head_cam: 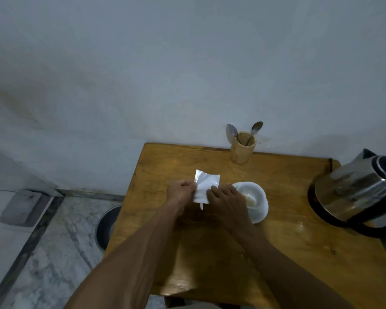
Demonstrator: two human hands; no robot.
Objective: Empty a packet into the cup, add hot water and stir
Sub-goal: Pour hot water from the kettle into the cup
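A wooden table (210, 253) fills the lower right of the view, pushed against a pale wall (165, 74). At its right edge, well apart from the right hand's fingers, a steel kettle (354, 190) sits on a black base. Just beyond the right hand's fingers, on their outer side, a white cup (253, 200) stands on the table with a pale yellowish powder or liquid in its bottom; which, I cannot tell. Farther away, past the fingertips of both hands toward the wall, a wooden holder (242, 148) keeps two spoons (255, 128) upright. Both hands meet over the table's middle. The left hand (179, 194) pinches the left edge of a silvery white packet (206, 188) between thumb and fingers. The right hand (225, 198) clasps the packet's right side, fingers curled over it. The packet sits between the two sets of fingers, raised slightly, its torn top pointing away from them and a thin strip hanging below.
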